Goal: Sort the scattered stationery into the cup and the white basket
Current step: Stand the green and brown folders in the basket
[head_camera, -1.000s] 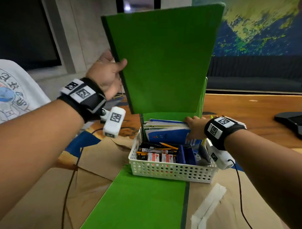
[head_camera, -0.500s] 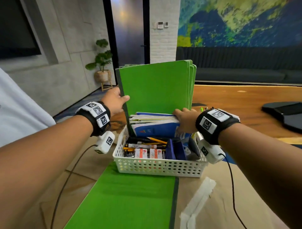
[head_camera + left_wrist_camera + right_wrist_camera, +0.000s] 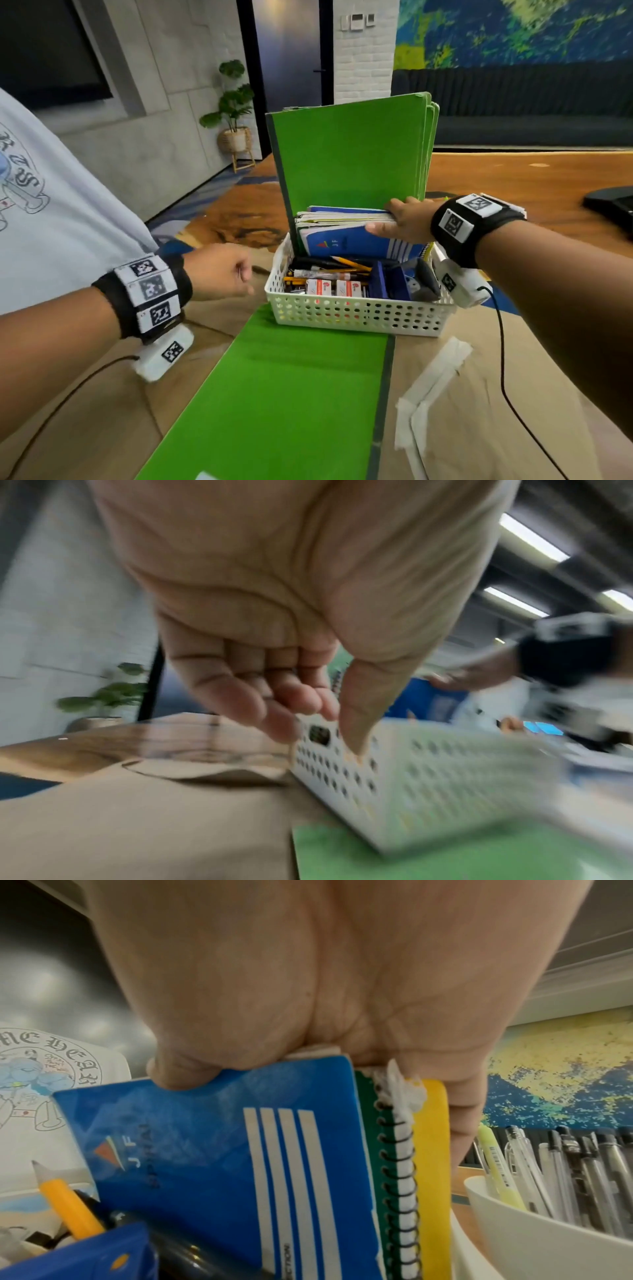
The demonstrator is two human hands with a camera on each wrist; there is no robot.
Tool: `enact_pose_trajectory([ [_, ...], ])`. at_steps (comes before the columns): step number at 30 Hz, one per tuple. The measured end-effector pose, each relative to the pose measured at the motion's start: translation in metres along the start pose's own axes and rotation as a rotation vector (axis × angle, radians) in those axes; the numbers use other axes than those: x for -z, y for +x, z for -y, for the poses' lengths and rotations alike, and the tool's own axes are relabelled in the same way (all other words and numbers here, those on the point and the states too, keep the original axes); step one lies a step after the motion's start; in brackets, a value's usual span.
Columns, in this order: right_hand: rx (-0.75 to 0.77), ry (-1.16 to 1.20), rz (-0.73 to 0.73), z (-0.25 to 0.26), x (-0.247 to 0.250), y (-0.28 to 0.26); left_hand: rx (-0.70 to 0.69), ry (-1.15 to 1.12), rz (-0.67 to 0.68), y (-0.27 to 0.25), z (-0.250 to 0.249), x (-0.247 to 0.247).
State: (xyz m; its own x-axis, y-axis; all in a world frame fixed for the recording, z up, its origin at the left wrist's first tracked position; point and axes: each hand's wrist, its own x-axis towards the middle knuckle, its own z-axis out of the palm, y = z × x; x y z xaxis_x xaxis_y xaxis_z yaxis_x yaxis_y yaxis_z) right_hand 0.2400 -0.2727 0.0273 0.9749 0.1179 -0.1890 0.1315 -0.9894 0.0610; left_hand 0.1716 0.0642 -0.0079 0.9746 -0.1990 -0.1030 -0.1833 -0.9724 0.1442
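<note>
The white basket (image 3: pixel 356 317) sits mid-table, holding pencils, pens, small red-and-white boxes (image 3: pixel 334 287) and a blue box. Several green folders (image 3: pixel 349 154) stand upright at its back. In front of them leans a stack of notebooks (image 3: pixel 342 241). My right hand (image 3: pixel 399 219) grips the stack's top right corner: the thumb lies on the blue notebook (image 3: pixel 240 1150), and the fingers (image 3: pixel 462 1110) reach behind a spiral pad and a yellow book (image 3: pixel 431 1150). My left hand (image 3: pixel 222 270) hovers just left of the basket (image 3: pixel 411 777), loosely curled and empty. The white cup (image 3: pixel 514 1231), right of the basket, holds pens.
Another green folder (image 3: pixel 291 394) lies flat in front of the basket, partly under it. White tape strips (image 3: pixel 431 383) lie on the brown paper to the right. A black cable (image 3: pixel 507 359) trails from my right wrist. A black object (image 3: pixel 613 202) sits far right.
My left hand lowered the raised green folder behind the notebooks, let go, and dropped to the basket's left side. My right hand kept its hold on the notebooks.
</note>
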Motion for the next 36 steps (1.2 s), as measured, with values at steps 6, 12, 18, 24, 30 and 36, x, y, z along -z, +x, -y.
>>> enact_pose_trajectory([
  [6, -0.016, 0.024, -0.011, 0.006, 0.0, -0.015, -0.408, 0.148, 0.463, -0.095, -0.051, -0.041],
  [12, 0.195, -0.148, -0.434, 0.019, -0.022, -0.071, -0.347, 0.266, 0.523, -0.12, -0.064, -0.056],
  [18, 0.914, -0.086, -0.315, 0.043, -0.08, -0.167, -0.132, -0.135, 0.481, -0.119, -0.02, -0.045],
  [24, 1.079, -0.281, -0.238, 0.05, -0.136, -0.185, 0.048, -0.374, 0.358, -0.133, 0.007, -0.06],
  [30, 1.109, -0.322, -0.106, 0.053, -0.135, -0.192, 0.266, -0.875, 0.355, -0.137, 0.024, -0.069],
  [36, 1.164, -0.259, -0.107, 0.046, -0.134, -0.214, 0.298, -1.147, 0.342, -0.15, 0.029, -0.06],
])
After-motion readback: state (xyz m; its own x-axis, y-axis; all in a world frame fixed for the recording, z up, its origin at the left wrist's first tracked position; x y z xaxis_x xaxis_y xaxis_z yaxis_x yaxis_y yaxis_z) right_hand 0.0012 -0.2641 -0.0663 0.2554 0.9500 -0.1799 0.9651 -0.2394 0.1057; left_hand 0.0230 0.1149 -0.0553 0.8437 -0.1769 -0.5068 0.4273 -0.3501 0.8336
